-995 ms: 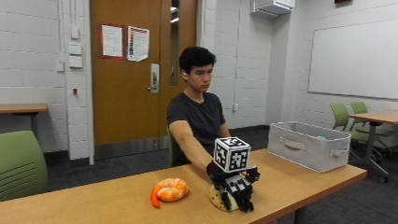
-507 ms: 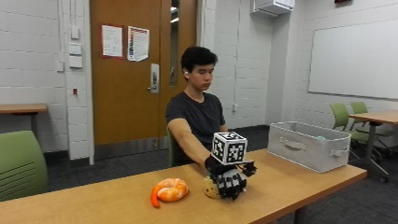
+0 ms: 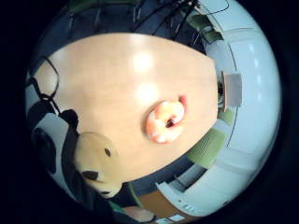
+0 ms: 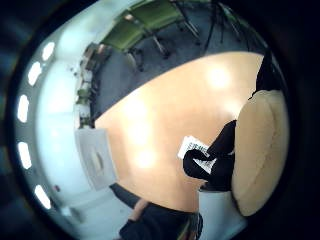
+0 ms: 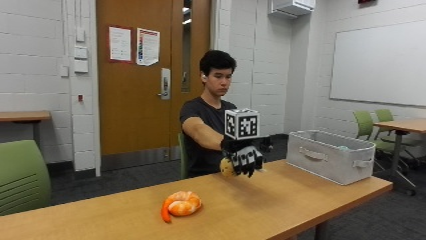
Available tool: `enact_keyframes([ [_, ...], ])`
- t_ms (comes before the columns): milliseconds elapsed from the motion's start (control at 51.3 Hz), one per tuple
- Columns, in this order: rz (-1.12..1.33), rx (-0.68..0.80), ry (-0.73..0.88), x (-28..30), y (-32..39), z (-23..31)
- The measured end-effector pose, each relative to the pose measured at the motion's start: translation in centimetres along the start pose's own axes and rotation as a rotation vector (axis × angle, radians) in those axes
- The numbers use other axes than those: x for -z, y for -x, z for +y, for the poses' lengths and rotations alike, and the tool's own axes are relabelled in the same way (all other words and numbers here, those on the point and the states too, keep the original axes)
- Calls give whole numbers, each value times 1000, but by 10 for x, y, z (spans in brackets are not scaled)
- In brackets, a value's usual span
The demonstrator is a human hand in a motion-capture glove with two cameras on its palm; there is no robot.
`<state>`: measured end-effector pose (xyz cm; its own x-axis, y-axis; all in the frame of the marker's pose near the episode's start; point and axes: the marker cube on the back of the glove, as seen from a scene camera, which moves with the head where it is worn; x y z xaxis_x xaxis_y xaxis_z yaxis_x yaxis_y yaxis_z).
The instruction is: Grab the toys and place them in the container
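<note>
Classroom: whiteboard (image 5: 379, 65), block walls (image 5: 40, 75), green chairs (image 5: 365, 125), tables (image 5: 266, 205).

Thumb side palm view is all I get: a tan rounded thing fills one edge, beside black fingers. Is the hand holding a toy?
Observer: Yes. In the outside view the gloved right hand grips a tan plush toy, lifted off the table.
Operator: Any toys left to collect?
Observer: One. An orange shrimp toy lies on the table, away from the hand.
Operator: I see a pale box. Is that the container?
Observer: Yes, the grey container stands at the far end of the table from the shrimp; something pale shows inside, too small to identify.
</note>
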<state>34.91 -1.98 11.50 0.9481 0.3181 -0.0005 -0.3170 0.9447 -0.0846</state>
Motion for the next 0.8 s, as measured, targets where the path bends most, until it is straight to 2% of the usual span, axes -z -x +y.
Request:
enact_keyframes([
  [137, -22, 76, -89, 66, 57, 5],
  [429, 12, 233, -205, 147, 192, 33],
  [605, 21, 328, -265, 185, 270, 57],
  [800, -1, 479, -296, 201, 364, 102],
])
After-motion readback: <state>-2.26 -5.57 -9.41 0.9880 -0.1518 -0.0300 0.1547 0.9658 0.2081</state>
